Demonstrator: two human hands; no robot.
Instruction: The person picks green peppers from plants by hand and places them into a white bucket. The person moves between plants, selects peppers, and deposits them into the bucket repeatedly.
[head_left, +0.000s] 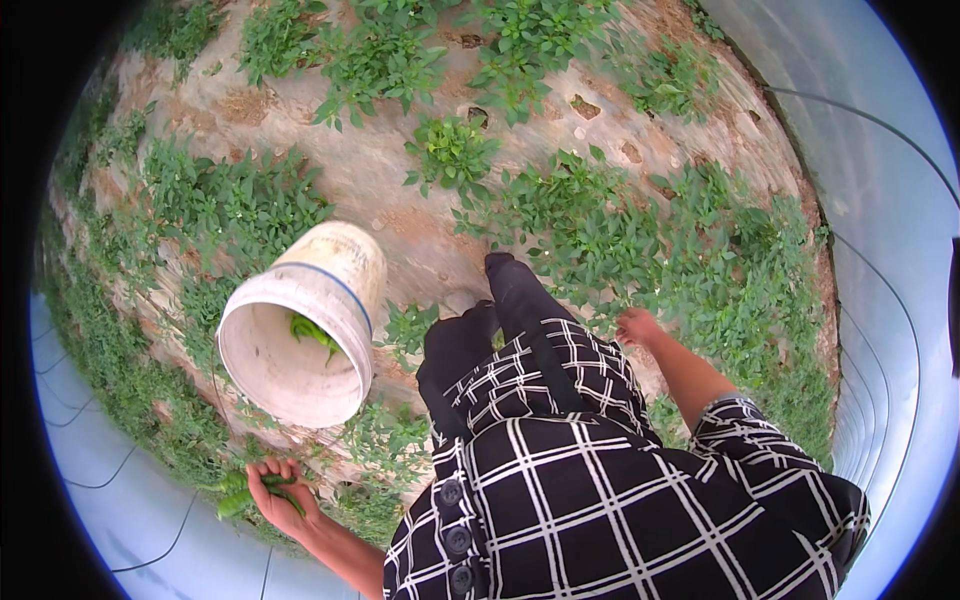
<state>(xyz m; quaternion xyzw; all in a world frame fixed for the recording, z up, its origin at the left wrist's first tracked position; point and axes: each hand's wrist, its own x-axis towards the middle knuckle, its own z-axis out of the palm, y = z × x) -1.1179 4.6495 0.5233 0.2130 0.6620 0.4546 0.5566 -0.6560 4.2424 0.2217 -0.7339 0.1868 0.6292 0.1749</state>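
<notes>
My left hand (281, 499), at the lower left, is closed around several long green peppers (237, 502) that stick out past the fingers. Up and to the right of that hand is a white plastic bucket (247, 352) with a blue band, its mouth turned towards me. A few green peppers (311, 330) lie deep inside it. On the other side of my body, my right hand (637, 328) hangs beside the pepper plants with its fingers partly curled. Nothing shows in it, but its inner side is hidden.
Leafy pepper plants (585, 206) grow in rows through pale plastic mulch film (352, 169) with torn holes. A bare strip of soil and film runs ahead of my feet. Curved plastic sheeting (877, 202) on thin hoops walls in both sides.
</notes>
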